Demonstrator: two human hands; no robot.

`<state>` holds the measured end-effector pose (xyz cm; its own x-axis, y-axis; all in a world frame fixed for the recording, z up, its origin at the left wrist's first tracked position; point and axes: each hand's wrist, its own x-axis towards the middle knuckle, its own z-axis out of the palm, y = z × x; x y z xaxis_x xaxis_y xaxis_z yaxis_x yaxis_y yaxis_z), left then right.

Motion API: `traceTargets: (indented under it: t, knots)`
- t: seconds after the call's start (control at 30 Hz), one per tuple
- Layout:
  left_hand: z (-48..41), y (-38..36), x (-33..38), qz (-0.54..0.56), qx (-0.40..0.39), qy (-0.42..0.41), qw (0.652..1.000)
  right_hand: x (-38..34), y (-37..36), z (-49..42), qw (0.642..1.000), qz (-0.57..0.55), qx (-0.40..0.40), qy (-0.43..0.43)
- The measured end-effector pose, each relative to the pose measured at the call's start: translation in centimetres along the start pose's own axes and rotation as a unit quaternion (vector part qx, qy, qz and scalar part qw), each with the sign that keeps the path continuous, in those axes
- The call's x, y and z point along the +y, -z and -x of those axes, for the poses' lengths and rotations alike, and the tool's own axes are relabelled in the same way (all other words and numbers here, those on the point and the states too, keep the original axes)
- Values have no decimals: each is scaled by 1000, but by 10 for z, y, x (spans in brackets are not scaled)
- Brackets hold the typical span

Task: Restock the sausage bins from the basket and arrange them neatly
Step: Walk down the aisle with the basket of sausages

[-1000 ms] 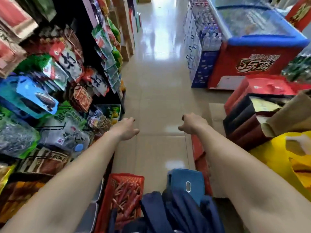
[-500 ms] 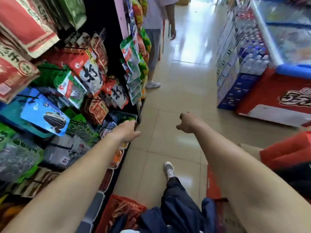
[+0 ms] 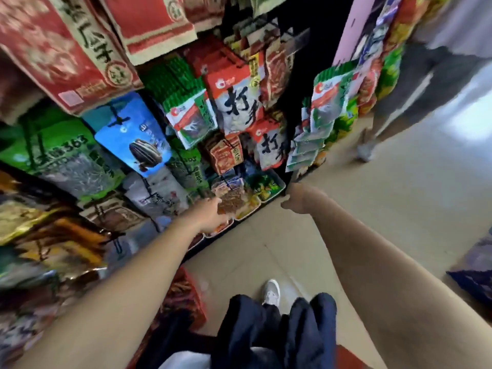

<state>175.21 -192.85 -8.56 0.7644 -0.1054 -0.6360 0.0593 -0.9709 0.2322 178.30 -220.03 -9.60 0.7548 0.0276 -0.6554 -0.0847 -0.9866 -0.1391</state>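
1. Leaving the red basket (image 3: 198, 306) low on the floor at the foot of the shelving, just beside the left forearm, with red sausages showing inside through heavy blur
2. Facing the sausage bins (image 3: 276, 194) now: a row of shallow trays along the lowest shelf edge, sitting mid-view after lying off at the left side 1 second ago
3. Turning from the open aisle toward the shelf, then, and closing in on the bins; judging this as the approach to the restocking spot, with nothing yet carried over from the basket
4. Stretching the left hand (image 3: 210, 215) forward and down, back of the hand up, fingers lying fairly straight over the near trays and holding nothing visible; touching or only hovering, impossible to tell
5. Holding the right hand (image 3: 294, 198) out at about the same height, past the end of the row and over bare floor, fingers curled under; failing to tell through the blur whether tight or loose, or whether anything is inside
6. Hanging above the bins, crowding the shelf: snack packets (image 3: 234, 107) in green, red and blue
7. Standing further down the aisle at the upper right: another person (image 3: 426, 83), badly blurred
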Motion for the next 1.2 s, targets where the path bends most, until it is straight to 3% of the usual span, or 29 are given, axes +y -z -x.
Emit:
traceTargets:
  t: [0.4, 0.6, 0.83, 0.97, 1.2]
  knots:
    - [109, -46, -160, 164, 40, 193, 967, -220, -52, -4, 965, 113, -59, 231]
    - [174, -96, -278, 205, 51, 226, 951, -325, -125, 48, 966, 92, -40, 240]
    - [246, -160, -427, 197, 40, 215, 956, -429, -231, 98, 965, 90, -35, 246]
    - [267, -208, -470, 217, 30, 225, 949, -469, -288, 112, 957, 131, -74, 248]
    - [225, -299, -496, 284, 37, 259, 922, -494, -384, 71, 929, 203, -112, 289]
